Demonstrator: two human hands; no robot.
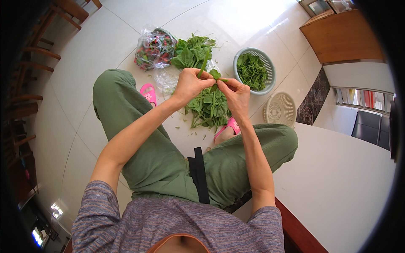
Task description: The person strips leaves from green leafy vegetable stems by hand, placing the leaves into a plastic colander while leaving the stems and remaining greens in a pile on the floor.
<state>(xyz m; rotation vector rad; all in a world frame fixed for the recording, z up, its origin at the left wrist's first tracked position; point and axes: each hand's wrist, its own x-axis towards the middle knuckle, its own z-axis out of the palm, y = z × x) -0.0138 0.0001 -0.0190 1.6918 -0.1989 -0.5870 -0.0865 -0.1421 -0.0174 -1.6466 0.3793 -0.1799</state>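
My left hand [192, 83] pinches a green leafy stem [204, 63], its stalk standing up past the fingers. The fingertips of my right hand [234, 91] meet it at a small leaf [215, 74] and hold a thin green piece. Below the hands, a pile of leafy greens [210, 107] lies on the floor between my feet. Beyond my left hand lies a second heap of greens [193, 52], beside a clear plastic bag [155, 49] of red and green produce, perhaps chili peppers. Right of my hands, a blue-grey plastic basket [271, 71] holds leafy greens.
A cream plastic basket [280, 109] stands near my right knee. Crumpled clear plastic [166, 79] and leaf scraps lie on the tiled floor. A white surface [335, 177] extends at the right, a wooden cabinet [343, 38] stands upper right, and wooden chairs [38, 60] line the left.
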